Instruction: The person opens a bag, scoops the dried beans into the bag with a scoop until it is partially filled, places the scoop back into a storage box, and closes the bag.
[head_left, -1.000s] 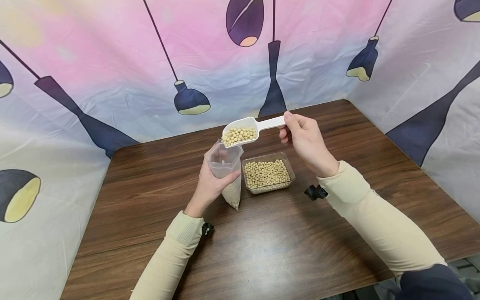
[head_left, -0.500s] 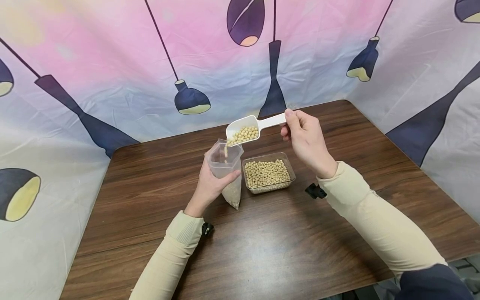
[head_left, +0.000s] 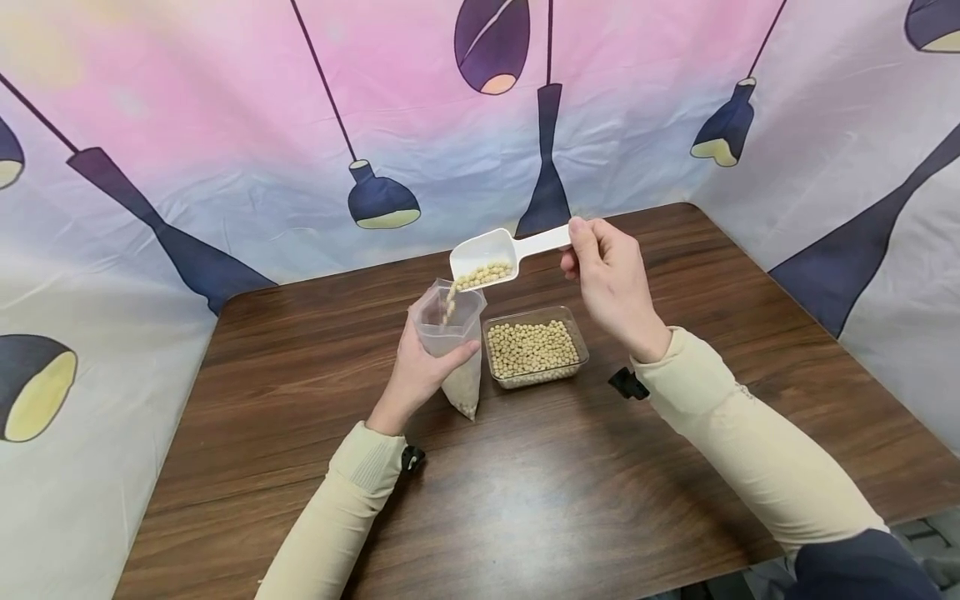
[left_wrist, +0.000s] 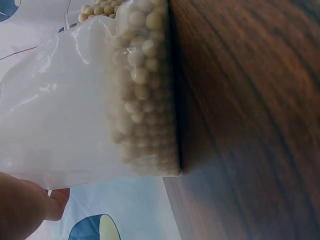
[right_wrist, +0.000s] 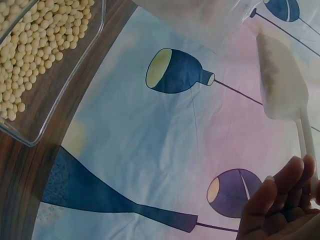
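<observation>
My left hand (head_left: 420, 358) grips a translucent plastic bag (head_left: 461, 379) below its open mouth. In the left wrist view, soybeans (left_wrist: 142, 95) fill the bottom of the bag, which rests on the table. With my right hand (head_left: 617, 279) I pinch the handle end of a white scoop (head_left: 480, 248) above the bag. The scoop tilts to the left, and a thin stream of soybeans drops from its lip into the bag. Some beans still lie along the scoop's lower side. Seen from the right wrist, the scoop's underside (right_wrist: 282, 80) faces the camera.
A clear rectangular container (head_left: 536, 382) of soybeans stands just right of the bag. Both are on a brown wooden table (head_left: 540, 500). Behind the table hangs a cloth (head_left: 465, 167) printed with lamps.
My right hand has tipped the scoop further, moving it slightly right at first. Beans have begun to pour, and the heap in the scoop has shrunk. My left hand has kept its hold on the bag.
</observation>
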